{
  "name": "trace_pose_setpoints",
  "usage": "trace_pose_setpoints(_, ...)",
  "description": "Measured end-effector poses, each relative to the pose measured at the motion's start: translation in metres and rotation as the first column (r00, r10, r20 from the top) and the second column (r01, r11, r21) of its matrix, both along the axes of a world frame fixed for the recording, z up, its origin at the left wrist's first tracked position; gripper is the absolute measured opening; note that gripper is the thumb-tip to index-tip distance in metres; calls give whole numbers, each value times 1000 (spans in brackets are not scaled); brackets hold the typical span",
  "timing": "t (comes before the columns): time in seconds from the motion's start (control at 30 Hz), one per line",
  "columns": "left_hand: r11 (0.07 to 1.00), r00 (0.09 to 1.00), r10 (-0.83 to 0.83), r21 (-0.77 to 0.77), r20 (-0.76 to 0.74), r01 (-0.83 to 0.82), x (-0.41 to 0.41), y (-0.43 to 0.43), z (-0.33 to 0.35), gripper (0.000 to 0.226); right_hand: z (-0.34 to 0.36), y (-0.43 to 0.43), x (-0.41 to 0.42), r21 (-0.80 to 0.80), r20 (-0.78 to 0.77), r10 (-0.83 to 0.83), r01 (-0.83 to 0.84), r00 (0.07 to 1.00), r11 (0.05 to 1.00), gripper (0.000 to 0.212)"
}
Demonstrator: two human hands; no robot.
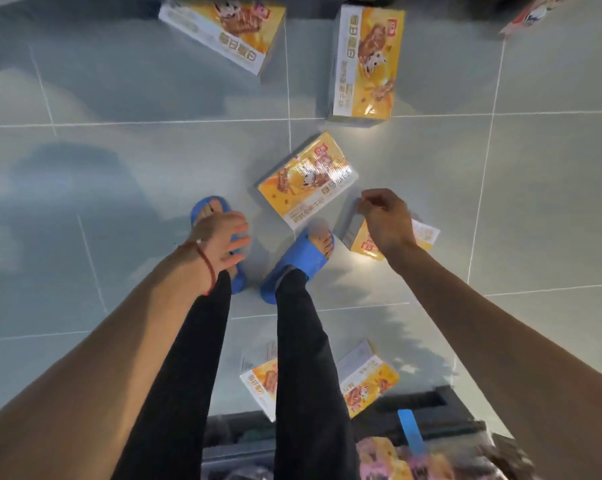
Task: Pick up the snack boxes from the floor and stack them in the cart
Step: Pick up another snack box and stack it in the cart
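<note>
Six yellow snack boxes point(306, 178), two blue slippers point(301, 263), two hands point(223, 237).

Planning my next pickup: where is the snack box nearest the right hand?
Head view, right of centre: the snack box lies on the floor, partly hidden by the right hand, just right of the right blue slipper.

Snack boxes point(306, 178) scattered on tiled floor point(84, 174), left hand point(223, 240) spread, right hand point(384, 220) loosely curled

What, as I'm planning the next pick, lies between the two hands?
In the head view, between the left hand and right hand lie a corner of a snack box and the right blue slipper.
</note>
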State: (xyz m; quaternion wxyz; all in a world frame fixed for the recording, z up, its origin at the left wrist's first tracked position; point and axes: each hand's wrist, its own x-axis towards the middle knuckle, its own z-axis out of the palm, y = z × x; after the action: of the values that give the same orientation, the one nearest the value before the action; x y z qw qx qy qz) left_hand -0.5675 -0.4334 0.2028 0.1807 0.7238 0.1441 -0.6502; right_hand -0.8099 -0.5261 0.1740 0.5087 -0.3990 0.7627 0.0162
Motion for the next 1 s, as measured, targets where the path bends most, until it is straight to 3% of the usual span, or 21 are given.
trace_pose_setpoints(0.13,1000,1000,-13,-7,22,13,-8,1,-80,8,-81,-19,-8,-23,-61,153,-155,986,988,41)
trace_pose_setpoints(0.3,1000,998,-30,5,54,30,-14,-7,-187,34,-173,-39,-5,-60,-100,223,-230,970,971,51)
trace_pose_setpoints(0.47,998,998,53,18,13,-54,-23,-29,-275,33,-239,-62,7,-103,-91,297,-305,951,947,85)
trace_pose_setpoints(0.57,987,987,158,31,6,-159,-33,-39,-312,34,-268,-71,11,-116,-9,280,-279,960,953,76)
trace_pose_setpoints(0.73,958,958,279,52,61,-283,-45,-41,-337,41,-288,-76,18,-80,-35,316,-317,948,945,78)
trace_pose_setpoints(1.0,969,972,232,76,23,-234,-39,-41,-290,30,-234,-70,30,-39,-102,332,-337,938,941,86)
